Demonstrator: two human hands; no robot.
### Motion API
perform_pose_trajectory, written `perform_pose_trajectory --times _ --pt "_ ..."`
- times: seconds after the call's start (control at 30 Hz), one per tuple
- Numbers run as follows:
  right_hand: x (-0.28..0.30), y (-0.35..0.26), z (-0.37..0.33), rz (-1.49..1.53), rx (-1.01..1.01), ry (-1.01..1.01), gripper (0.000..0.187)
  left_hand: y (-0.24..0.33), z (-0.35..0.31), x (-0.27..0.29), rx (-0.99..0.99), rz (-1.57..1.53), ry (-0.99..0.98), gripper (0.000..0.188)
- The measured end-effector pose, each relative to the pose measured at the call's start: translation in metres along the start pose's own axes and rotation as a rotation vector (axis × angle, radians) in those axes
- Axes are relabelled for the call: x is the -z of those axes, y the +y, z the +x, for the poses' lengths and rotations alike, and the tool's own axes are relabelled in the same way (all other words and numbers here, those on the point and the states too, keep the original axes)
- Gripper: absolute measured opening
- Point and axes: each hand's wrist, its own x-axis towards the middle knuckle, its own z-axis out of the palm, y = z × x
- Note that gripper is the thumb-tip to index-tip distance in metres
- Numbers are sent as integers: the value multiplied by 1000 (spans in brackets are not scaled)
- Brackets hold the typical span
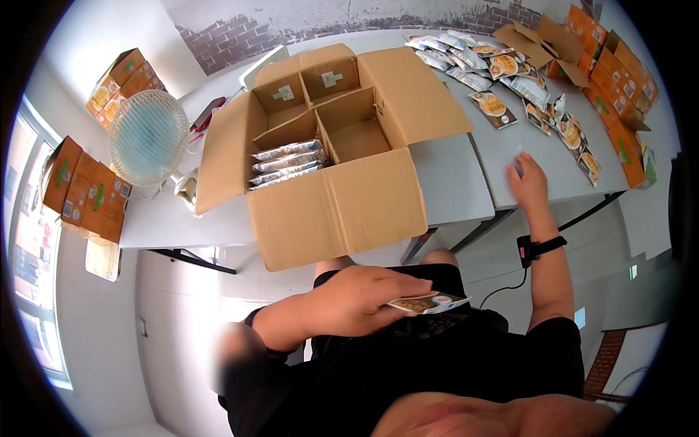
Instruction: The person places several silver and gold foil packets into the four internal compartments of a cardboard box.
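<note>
My left hand (357, 298) is closed around the end of a flat brown-and-white food packet (429, 301), held low in front of my body. Over the near part of the table on the right is my right hand (528, 183), thumb and fingers apart, with no item visible in it. Between and beyond the hands stands an open cardboard box (335, 211), split by cardboard dividers into several compartments. Silvery packets (287, 164) stand in a row in its near-left compartment. The near-right compartment (357, 140) shows bare cardboard.
Loose packets (495, 109) lie scattered and heaped on the right table (502, 156). Orange cartons (619, 80) line the far right; more orange cartons (87, 189) stand at the left beside a round fan (148, 137). The box's flaps spread outward, one overhanging the near table edge.
</note>
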Motion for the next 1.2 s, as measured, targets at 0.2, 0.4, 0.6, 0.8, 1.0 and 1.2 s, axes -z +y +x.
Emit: perform_pose_trajectory --times 0.2,0.4,0.6,0.8,1.0,1.2 --pt "7 -11 1 14 -19 -31 43 37 -17 63 153 224 30 59" --pt "4 -1 -1 -5 -3 -25 42 53 -12 99 161 937 225 55" --pt "2 -3 1 -8 17 -27 43 22 -7 135 131 1327 234 53" --pt "3 -4 0 -8 -4 -32 43 -6 1 163 319 1340 209 38" --pt "3 -4 1 -6 -17 -47 44 -28 18 183 469 1277 166 28" --pt "6 -5 0 12 -27 -48 45 -45 44 196 662 1130 31 26"
